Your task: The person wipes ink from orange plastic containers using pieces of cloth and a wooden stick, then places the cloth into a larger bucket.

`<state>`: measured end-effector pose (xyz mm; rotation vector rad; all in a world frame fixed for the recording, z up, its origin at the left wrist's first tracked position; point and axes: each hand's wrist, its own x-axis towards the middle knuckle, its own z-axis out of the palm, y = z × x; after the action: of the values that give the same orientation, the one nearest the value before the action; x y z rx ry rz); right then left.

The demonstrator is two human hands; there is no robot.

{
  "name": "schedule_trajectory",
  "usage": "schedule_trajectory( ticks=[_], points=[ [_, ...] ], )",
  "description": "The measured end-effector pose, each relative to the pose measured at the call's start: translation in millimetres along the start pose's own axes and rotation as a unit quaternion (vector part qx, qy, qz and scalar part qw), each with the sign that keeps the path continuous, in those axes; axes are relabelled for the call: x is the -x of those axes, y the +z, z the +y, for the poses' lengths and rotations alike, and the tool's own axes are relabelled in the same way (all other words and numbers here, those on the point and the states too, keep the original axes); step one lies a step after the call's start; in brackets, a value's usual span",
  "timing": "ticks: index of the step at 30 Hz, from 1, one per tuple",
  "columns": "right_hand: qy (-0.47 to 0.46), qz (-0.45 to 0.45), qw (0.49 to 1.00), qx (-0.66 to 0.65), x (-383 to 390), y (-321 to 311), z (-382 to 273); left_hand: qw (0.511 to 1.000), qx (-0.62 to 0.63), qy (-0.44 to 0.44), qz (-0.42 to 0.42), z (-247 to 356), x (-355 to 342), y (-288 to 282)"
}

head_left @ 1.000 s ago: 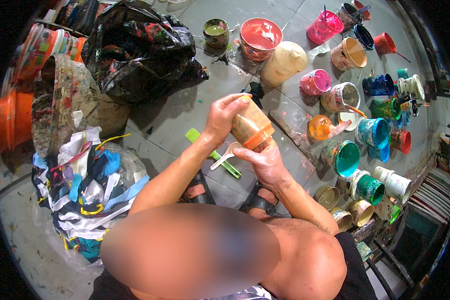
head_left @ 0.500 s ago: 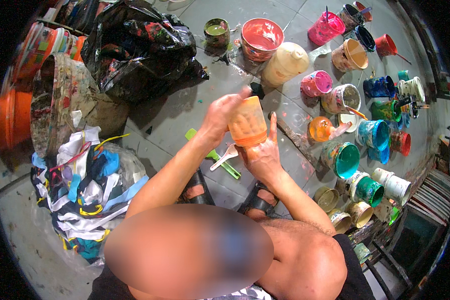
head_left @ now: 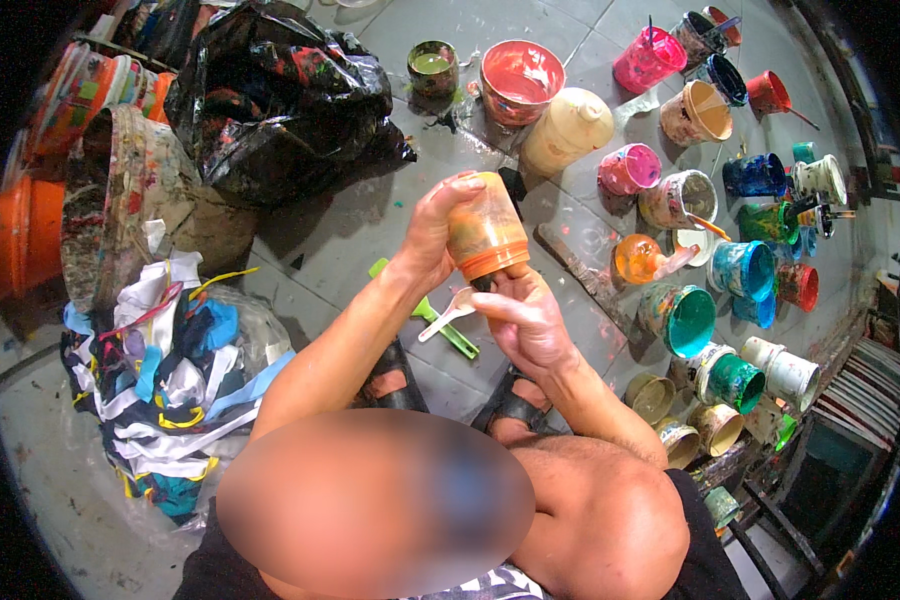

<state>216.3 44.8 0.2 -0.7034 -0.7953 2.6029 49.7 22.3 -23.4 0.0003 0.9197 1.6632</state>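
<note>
A translucent orange plastic container (head_left: 490, 228) is tilted in the air in front of me, its ridged orange rim toward me. My left hand (head_left: 433, 235) is wrapped round its side, thumb near the far end. Just below the rim, my right hand (head_left: 533, 325) has its fingers curled and its thumb bent in. A small dark bit shows between those fingers and the rim; its kind is unclear. On the floor under my hands lie a white plastic spoon (head_left: 450, 315) and a green plastic tool (head_left: 457, 338), the spoon across it.
Several open paint pots, including a teal pot (head_left: 692, 328), crowd the right. Ahead stand a red paint bowl (head_left: 523, 82) and a cream bottle (head_left: 568, 132). A flat bar (head_left: 577, 262) lies right. Left are a black plastic bag (head_left: 280, 110), stained bucket (head_left: 160, 205) and cloth scraps (head_left: 175, 390).
My right hand has drawn back from the container's mouth, where its fingers showed through the wall, and turned to curl below the rim. The container has tilted slightly in my left hand.
</note>
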Motion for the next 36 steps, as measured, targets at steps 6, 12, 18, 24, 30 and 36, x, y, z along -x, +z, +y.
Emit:
schedule_trajectory(
  ticks=[6,12,18,24,30,36],
  points=[
    [-0.060,0.039,0.987,-0.145,5.1,1.2,-24.9,0.996,0.026,-0.035,-0.084,-14.0,2.0,-9.3],
    [-0.113,0.021,0.927,0.357,14.7,-5.7,-24.3,0.995,-0.058,-0.058,-0.062,-9.9,-1.4,-30.8],
    [-0.119,0.117,0.922,0.349,13.2,-4.9,-9.0,0.978,-0.201,0.004,-0.055,4.6,13.1,-2.4],
    [-0.124,0.101,0.962,0.222,0.1,-9.8,17.5,0.963,-0.257,0.050,-0.058,-4.9,7.4,-2.8],
    [-0.028,0.048,0.990,-0.129,13.4,0.8,-2.2,0.981,-0.173,0.053,-0.064,-2.9,9.0,-6.2],
    [-0.046,0.119,0.992,0.024,12.6,-30.1,-11.2,0.986,-0.156,0.055,-0.027,-4.7,9.8,-2.0]
  ],
)
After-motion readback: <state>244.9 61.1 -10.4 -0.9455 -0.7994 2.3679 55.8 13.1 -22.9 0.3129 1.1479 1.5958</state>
